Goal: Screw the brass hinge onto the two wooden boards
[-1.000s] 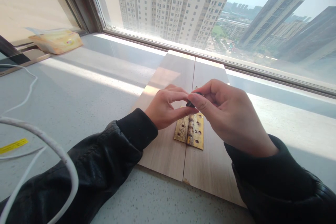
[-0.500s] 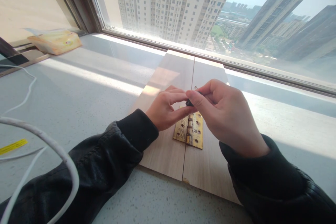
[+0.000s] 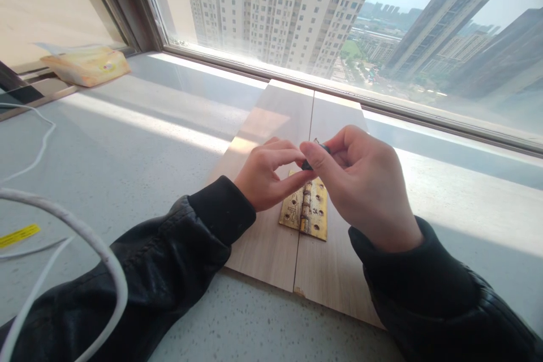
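Above the far end of a brass-coloured hinge point(image 3: 319, 212), my hands meet at a small dark object point(image 3: 308, 164). My right hand point(image 3: 360, 181) pinches it between thumb and fingers, which cover much of it. The thumb and fingertips of my left hand point(image 3: 271, 172) close on its near end. A thin metal tip, perhaps a screw point(image 3: 316, 141), pokes up behind the right thumb. The hinge lies opened flat across the seam of two pale wooden boards point(image 3: 271, 254), its knuckle along the seam. Several holes show in its leaves; my hands hide its far part.
The boards lie on a speckled white sill point(image 3: 169, 141) beneath a large window. A yellowish soft packet point(image 3: 87, 66) sits at the back left. White cables point(image 3: 97, 237) loop across the left side near my left sleeve, beside a yellow label point(image 3: 19, 235).
The dark object has turned slightly between my fingers, and my right hand and wrist have shifted a little to the left. My left hand has barely moved. The hinge stays on the boards.
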Tool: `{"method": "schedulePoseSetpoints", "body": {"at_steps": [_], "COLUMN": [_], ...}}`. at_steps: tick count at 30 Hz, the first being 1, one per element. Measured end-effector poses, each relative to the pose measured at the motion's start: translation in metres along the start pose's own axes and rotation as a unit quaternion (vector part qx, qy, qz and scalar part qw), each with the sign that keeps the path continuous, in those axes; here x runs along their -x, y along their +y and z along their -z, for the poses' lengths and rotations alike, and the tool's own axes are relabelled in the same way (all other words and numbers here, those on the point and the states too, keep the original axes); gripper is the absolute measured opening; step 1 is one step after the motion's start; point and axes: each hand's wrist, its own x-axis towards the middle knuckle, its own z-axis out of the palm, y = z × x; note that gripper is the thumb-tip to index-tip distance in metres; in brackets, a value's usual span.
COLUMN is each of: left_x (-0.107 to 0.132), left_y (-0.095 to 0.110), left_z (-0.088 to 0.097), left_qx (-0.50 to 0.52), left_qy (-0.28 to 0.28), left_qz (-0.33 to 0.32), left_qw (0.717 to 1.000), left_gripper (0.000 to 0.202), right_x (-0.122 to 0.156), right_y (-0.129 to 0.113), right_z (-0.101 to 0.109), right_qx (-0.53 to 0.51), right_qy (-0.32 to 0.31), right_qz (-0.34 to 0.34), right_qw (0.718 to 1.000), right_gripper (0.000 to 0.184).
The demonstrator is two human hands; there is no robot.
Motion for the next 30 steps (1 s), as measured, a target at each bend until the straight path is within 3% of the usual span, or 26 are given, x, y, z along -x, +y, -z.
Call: {"method": "schedulePoseSetpoints", "body": {"at_steps": [8, 17, 25, 30], "left_x": [0.0032, 0.0013, 0.0025, 0.0002], "left_y": [-0.0006, 0.0001, 0.0001, -0.0004], "left_z": [-0.0021, 0.001, -0.0014, 0.0031], "left_qx": [-0.017, 0.014, -0.003, 0.04], "left_qy": [0.057, 0.004, 0.041, -0.036], "left_qz": [0.051, 0.023, 0.048, 0.018], "left_qw": [0.997, 1.0, 0.998, 0.998], "left_gripper": [0.021, 0.015, 0.018, 0.013], "right_x": [-0.0028, -0.0016, -0.0017, 0.0006], "right_y": [-0.0007, -0.0005, 0.0008, 0.0037], "right_z": [0.0033, 0.0023, 0.0027, 0.0011], "right_qx": [-0.045, 0.001, -0.041, 0.005], "right_qy": [-0.089, -0.043, -0.07, -0.023], "right_qz": [0.031, -0.003, 0.047, 0.02], "right_qw": [0.995, 0.999, 0.996, 1.0], "right_gripper": [0.025, 0.031, 0.028, 0.031]}}
